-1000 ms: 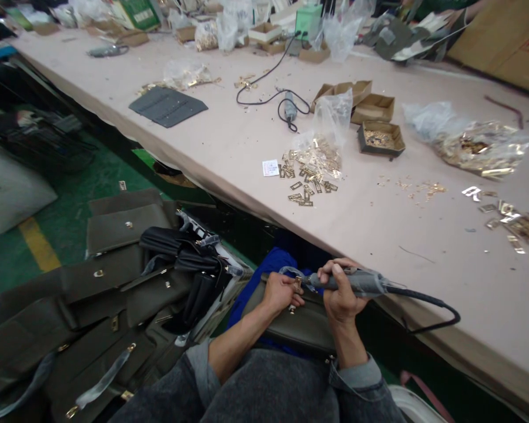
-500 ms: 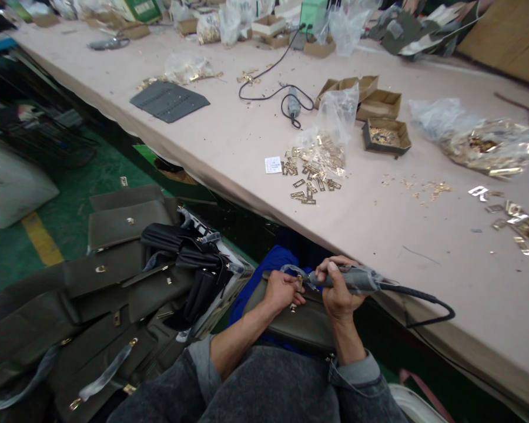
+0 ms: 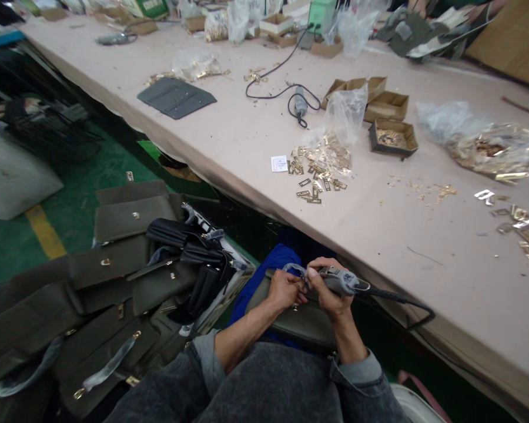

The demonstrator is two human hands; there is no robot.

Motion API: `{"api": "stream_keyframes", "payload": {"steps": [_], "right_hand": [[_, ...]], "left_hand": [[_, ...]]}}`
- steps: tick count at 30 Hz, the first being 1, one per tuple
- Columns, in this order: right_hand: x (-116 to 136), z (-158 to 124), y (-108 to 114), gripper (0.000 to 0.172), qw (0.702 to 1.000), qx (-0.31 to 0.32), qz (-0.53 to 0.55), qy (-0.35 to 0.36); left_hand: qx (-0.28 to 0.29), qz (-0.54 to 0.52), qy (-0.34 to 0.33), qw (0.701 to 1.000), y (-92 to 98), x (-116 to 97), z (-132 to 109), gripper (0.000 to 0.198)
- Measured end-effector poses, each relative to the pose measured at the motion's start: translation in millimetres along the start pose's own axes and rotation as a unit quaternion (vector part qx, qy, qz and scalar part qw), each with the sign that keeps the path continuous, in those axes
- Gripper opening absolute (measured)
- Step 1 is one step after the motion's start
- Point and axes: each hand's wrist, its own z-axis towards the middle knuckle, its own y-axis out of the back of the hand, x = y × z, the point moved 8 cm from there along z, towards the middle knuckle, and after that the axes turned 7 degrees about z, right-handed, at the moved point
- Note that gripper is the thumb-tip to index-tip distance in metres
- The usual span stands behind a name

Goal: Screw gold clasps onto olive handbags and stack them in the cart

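On my lap lies an olive-green handbag (image 3: 304, 323). My left hand (image 3: 284, 289) is closed, pinching a small gold fitting on the bag's top. My right hand (image 3: 328, 291) is wrapped round a grey corded electric screwdriver (image 3: 341, 281), its tip at the fitting right beside my left fingers. The tool's black cable (image 3: 401, 302) loops off to the right below the table edge. What exactly lies under my fingertips is hidden.
A long pink worktable (image 3: 255, 141) runs in front, with a pile of gold metal fittings (image 3: 320, 167) by a plastic bag, cardboard boxes (image 3: 392, 138), a second screwdriver (image 3: 300, 104) and a dark leather panel (image 3: 176, 97). Several olive handbags (image 3: 114, 282) are stacked at my left.
The right hand has tilted the screwdriver more steeply and drawn closer to the left hand; the cable loop has pulled in. The view has shifted slightly.
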Motion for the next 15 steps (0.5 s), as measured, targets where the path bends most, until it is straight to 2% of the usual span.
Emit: {"api": "stream_keyframes", "payload": {"steps": [7, 15], "right_hand": [[-3.4, 4.5, -5.8, 0.015, 0.996, 0.034, 0.064, -0.046], [-4.2, 1.4, -7.8, 0.017, 0.997, 0.032, 0.058, -0.036]], "left_hand": [[-0.008, 0.003, -0.008, 1.000, 1.4, 1.4, -3.8, 0.018], [-0.008, 0.009, -0.024, 1.000, 4.4, -0.1, -8.4, 0.019]]}}
